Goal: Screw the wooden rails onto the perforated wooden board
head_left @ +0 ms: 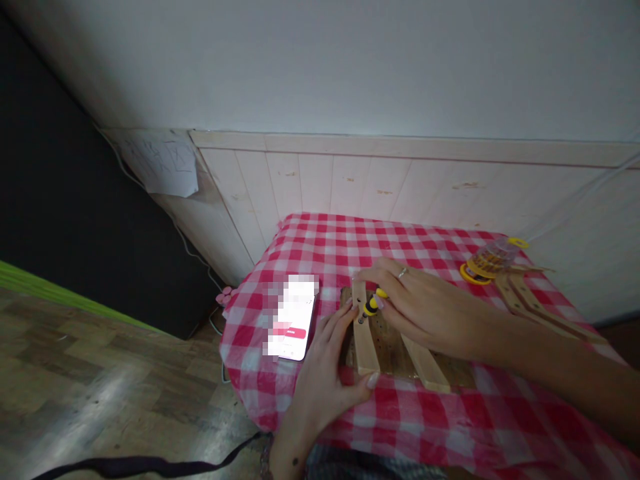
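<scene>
My right hand point(400, 293), with a ring on one finger, is closed around a yellow and black screwdriver point(371, 306). The screwdriver leans over a dark screw point(361, 321) in a pale wooden strip point(367, 350); I cannot tell whether its tip sits in the screw head. My left hand point(327, 363) grips that strip, fingers along its left side and thumb by its near end. Beneath lies a brown wooden board point(393, 347) dotted with small holes. A second pale strip point(427, 367) rests on the board, partly hidden under my right hand.
Left of the board, a lit phone point(295, 323) lies on the red-checked tablecloth point(320, 243). At the back right are a clear container with yellow parts point(487, 260) and several angled wooden pieces point(537, 303). A panelled wall point(350, 187) borders the table's far side.
</scene>
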`<control>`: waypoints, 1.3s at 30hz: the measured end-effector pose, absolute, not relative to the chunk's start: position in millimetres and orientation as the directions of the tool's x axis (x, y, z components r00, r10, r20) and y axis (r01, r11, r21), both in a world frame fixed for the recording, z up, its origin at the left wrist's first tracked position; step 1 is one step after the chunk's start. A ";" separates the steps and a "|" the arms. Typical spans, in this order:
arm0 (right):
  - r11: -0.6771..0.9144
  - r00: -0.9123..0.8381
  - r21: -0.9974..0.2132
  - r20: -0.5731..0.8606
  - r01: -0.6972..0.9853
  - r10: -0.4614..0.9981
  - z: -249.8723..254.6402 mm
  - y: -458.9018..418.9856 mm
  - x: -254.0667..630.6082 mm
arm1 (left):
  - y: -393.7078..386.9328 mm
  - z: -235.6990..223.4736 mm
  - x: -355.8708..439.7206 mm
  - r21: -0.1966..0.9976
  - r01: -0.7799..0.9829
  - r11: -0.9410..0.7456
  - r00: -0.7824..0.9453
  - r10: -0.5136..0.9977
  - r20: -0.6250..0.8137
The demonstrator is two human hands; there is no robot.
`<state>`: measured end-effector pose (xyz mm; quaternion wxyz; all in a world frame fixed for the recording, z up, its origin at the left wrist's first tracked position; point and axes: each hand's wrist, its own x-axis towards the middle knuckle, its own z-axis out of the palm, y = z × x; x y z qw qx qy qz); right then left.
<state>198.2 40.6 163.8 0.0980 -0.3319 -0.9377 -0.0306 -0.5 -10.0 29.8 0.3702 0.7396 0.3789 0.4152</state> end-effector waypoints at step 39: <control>0.599 -0.651 -0.520 0.103 0.609 0.752 178.3 43.2 194.5 | -9.4 27.6 -0.2 0.844 0.240 -0.480 0.373 0.848 0.376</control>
